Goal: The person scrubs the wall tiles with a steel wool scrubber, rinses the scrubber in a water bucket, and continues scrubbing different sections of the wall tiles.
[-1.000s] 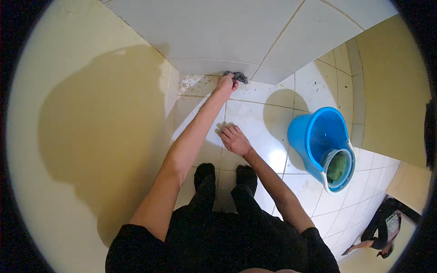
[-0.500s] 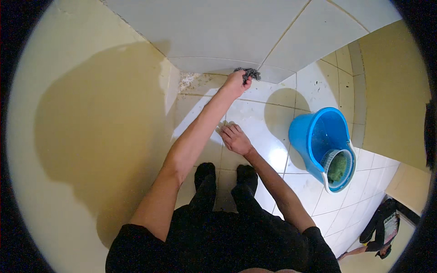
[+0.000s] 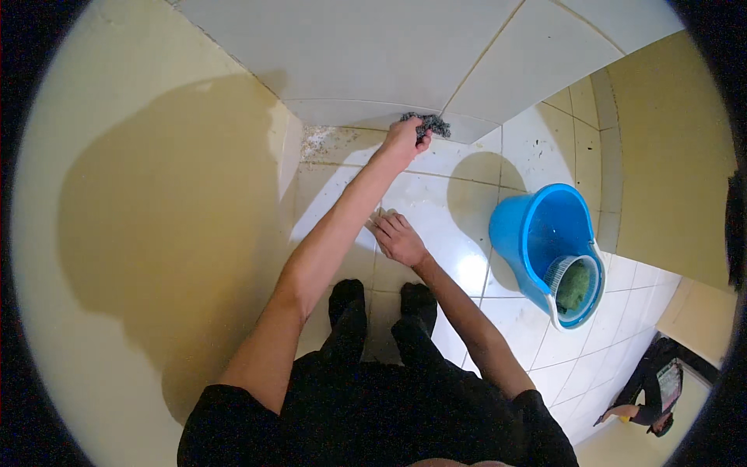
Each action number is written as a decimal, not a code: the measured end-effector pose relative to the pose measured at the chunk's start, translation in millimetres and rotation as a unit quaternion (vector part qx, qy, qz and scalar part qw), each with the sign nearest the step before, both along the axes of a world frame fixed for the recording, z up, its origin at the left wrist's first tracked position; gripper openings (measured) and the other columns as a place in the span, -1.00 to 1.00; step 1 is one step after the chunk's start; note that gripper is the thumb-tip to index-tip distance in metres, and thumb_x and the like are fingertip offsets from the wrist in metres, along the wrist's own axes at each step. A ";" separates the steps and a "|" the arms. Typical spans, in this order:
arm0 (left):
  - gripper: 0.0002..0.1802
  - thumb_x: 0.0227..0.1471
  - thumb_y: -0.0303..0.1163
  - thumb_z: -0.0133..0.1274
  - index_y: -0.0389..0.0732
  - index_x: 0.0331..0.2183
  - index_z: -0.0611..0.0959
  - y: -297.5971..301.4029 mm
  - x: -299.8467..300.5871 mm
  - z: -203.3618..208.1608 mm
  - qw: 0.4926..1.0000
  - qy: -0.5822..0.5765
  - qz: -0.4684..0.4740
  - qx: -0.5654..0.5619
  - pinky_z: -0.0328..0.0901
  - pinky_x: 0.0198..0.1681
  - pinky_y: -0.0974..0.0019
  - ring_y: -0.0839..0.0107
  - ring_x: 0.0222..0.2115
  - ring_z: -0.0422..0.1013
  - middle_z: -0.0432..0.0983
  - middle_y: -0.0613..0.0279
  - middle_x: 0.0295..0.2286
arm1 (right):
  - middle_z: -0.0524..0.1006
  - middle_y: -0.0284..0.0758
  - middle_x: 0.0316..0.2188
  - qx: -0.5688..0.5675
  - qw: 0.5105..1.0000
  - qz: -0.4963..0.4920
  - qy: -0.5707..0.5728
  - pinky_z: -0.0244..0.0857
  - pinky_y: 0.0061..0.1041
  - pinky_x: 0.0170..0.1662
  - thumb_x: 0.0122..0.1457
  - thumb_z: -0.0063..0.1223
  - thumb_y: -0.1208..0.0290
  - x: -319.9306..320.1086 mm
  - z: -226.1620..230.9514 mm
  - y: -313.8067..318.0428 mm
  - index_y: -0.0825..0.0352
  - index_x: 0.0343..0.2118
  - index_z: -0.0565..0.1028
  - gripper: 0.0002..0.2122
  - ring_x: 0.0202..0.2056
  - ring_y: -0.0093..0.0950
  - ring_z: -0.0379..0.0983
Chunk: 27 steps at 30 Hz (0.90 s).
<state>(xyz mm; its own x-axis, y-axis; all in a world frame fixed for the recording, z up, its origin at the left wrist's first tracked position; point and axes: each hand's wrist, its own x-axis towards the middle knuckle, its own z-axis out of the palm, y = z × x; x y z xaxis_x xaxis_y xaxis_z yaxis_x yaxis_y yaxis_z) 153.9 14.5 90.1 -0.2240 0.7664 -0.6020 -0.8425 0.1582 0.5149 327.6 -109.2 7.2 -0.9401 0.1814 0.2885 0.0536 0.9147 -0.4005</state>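
My left hand (image 3: pixel 404 141) reaches to the low tiled strip (image 3: pixel 358 111) at the foot of the far wall. Its fingers are closed on a crumpled, rough-textured grey rag (image 3: pixel 433 126), pressed where the strip meets the floor. Nearer to me, my right hand (image 3: pixel 399 238) hangs low over the white floor tiles (image 3: pixel 430 204) with its fingers stretched out and nothing in them. Whether the fingertips touch the floor I cannot tell.
A blue bucket (image 3: pixel 510 226) with a white handle stands to the right. Inside it sits a clear basket (image 3: pixel 555 272) holding a green scouring pad (image 3: pixel 573 286). Pale debris (image 3: pixel 315 142) lies in the far left corner. Another person (image 3: pixel 657 385) is at the lower right.
The rag has shifted slightly to the right along the wall's foot in my left hand. My right hand stays about where it was. The other person's arm has moved.
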 end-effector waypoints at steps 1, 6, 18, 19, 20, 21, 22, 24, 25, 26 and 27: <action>-0.86 0.21 -0.46 -0.12 -0.36 -0.30 0.41 -0.6 1.8 20.3 1.000 -0.002 -0.003 0.002 0.26 -0.59 0.43 0.40 -0.56 0.34 0.40 0.09 -0.49 | 0.42 -0.18 0.09 0.002 1.000 -0.005 -0.004 0.13 -0.20 0.24 0.00 0.09 0.45 3.4 0.6 1.9 0.35 0.00 0.48 -0.57 0.14 -0.24 0.30; -0.81 0.20 -0.44 -0.10 -0.42 -0.32 0.43 -20.4 -31.3 64.3 0.998 0.028 0.010 0.053 0.26 -0.59 0.43 0.39 -0.57 0.33 0.40 0.04 -0.49 | 0.42 -0.19 0.08 -0.004 1.000 -0.012 -0.001 0.14 -0.21 0.24 0.01 0.07 0.46 1.6 -2.1 -0.9 0.35 0.00 0.48 -0.59 0.13 -0.26 0.31; -0.85 0.26 -0.42 -0.20 -0.32 -0.29 0.38 -37.0 -70.6 29.3 0.999 0.040 -0.010 0.003 0.19 -0.60 0.43 0.40 -0.53 0.32 0.37 0.11 -0.48 | 0.44 -0.21 0.04 0.002 1.000 -0.009 -0.011 0.16 -0.17 0.23 0.05 0.04 0.45 -3.4 -1.6 -3.9 0.34 0.03 0.47 -0.59 0.15 -0.26 0.31; -0.85 0.26 -0.43 -0.19 -0.33 -0.30 0.38 -38.4 -65.9 28.5 0.998 0.053 0.015 -0.019 0.19 -0.60 0.43 0.40 -0.53 0.31 0.37 0.11 -0.48 | 0.44 -0.21 0.05 0.001 1.000 -0.008 -0.011 0.16 -0.16 0.23 0.05 0.04 0.45 -2.6 -0.5 -3.1 0.33 0.03 0.47 -0.59 0.15 -0.26 0.31; -0.86 0.25 -0.43 -0.18 -0.33 -0.30 0.37 -39.4 -62.7 28.1 0.996 0.065 0.040 -0.040 0.19 -0.60 0.43 0.41 -0.54 0.31 0.37 0.11 -0.48 | 0.43 -0.21 0.05 -0.001 1.000 -0.008 -0.012 0.16 -0.16 0.23 0.05 0.04 0.46 -2.8 0.4 -2.7 0.33 0.03 0.47 -0.59 0.15 -0.26 0.31; -0.87 0.23 -0.45 -0.16 -0.34 -0.31 0.37 -40.9 -61.7 28.0 0.996 0.067 0.050 -0.036 0.19 -0.59 0.44 0.41 -0.55 0.31 0.38 0.09 -0.48 | 0.43 -0.21 0.05 0.000 1.000 -0.007 -0.011 0.16 -0.16 0.23 0.05 0.04 0.46 -4.2 1.0 -2.9 0.33 0.03 0.47 -0.59 0.15 -0.26 0.31; -0.87 0.23 -0.45 -0.16 -0.34 -0.31 0.37 -37.8 -58.2 43.7 0.996 0.065 0.047 -0.035 0.19 -0.59 0.44 0.41 -0.55 0.31 0.38 0.09 -0.48 | 0.43 -0.21 0.06 0.001 1.000 -0.008 -0.019 0.16 -0.16 0.24 0.05 0.04 0.46 -2.1 -0.8 -0.5 0.33 0.02 0.47 -0.59 0.14 -0.26 0.32; -0.87 0.23 -0.45 -0.15 -0.33 -0.31 0.39 -36.7 -53.0 72.7 0.993 0.106 0.026 0.033 0.20 -0.59 0.44 0.41 -0.55 0.31 0.38 0.08 -0.48 | 0.43 -0.21 0.06 0.002 1.000 -0.009 -0.030 0.16 -0.16 0.24 0.04 0.04 0.46 3.5 -1.3 -0.4 0.33 0.02 0.47 -0.59 0.14 -0.26 0.32; -0.86 0.23 -0.44 -0.14 -0.34 -0.31 0.40 -33.2 -59.5 66.0 0.996 0.080 0.020 0.035 0.20 -0.59 0.43 0.41 -0.56 0.31 0.38 0.09 -0.49 | 0.43 -0.20 0.06 0.005 1.000 -0.011 -0.020 0.15 -0.16 0.24 0.04 0.04 0.46 2.6 -0.8 0.4 0.34 0.02 0.47 -0.59 0.13 -0.25 0.32; -0.86 0.23 -0.44 -0.14 -0.34 -0.31 0.40 -35.4 -63.0 56.4 0.996 0.082 0.022 0.034 0.20 -0.59 0.43 0.41 -0.56 0.31 0.38 0.09 -0.49 | 0.43 -0.20 0.06 0.006 1.000 -0.012 -0.010 0.15 -0.15 0.24 0.03 0.04 0.46 -0.6 -0.8 -1.4 0.34 0.01 0.47 -0.59 0.12 -0.25 0.33; -0.85 0.23 -0.43 -0.13 -0.35 -0.30 0.40 -38.2 -66.0 46.8 0.996 0.078 0.009 0.031 0.20 -0.60 0.43 0.41 -0.56 0.31 0.39 0.09 -0.49 | 0.43 -0.20 0.06 0.005 1.000 -0.010 -0.008 0.15 -0.15 0.24 0.03 0.04 0.46 -2.1 -0.4 -2.0 0.34 0.01 0.47 -0.59 0.12 -0.25 0.33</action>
